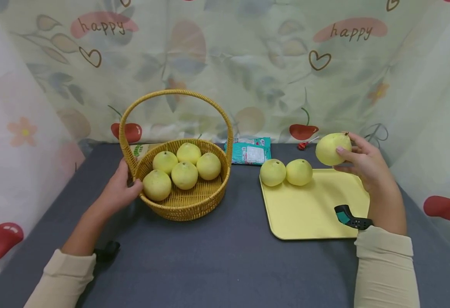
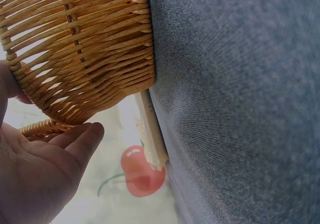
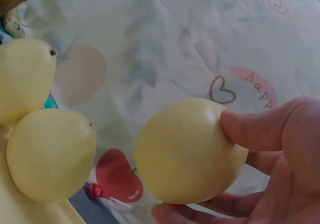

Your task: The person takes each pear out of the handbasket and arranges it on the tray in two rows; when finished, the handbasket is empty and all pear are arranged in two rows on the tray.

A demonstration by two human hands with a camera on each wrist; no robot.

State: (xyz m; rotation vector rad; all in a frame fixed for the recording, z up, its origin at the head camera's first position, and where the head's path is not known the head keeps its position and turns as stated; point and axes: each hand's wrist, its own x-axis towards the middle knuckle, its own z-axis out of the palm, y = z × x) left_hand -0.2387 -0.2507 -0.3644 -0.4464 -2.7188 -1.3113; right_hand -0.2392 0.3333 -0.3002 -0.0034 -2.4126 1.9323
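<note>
My left hand (image 1: 119, 190) grips the rim of a wicker basket (image 1: 188, 211) near the foot of its tall handle (image 1: 176, 92). Several round, pale yellow-green fruits (image 1: 184, 175) sit inside the basket. In the left wrist view, the thumb and fingers of my left hand (image 2: 45, 169) are around the basket's edge. Over the back right of a yellow tray (image 1: 305, 209), my right hand (image 1: 367, 162) holds a similar fruit (image 1: 329, 149) with a short stem, raised above the tray. Two more fruits, one of them here (image 1: 272, 173), lie side by side at the tray's back left corner.
Behind the basket lie a teal and white packet (image 1: 249, 151) and a partly hidden beige package (image 1: 139, 149). A red wrapped lollipop (image 1: 303, 145) is behind the tray. Grey cloth (image 1: 209, 265) covers the table, and a patterned curtain (image 1: 225, 64) hangs at the back.
</note>
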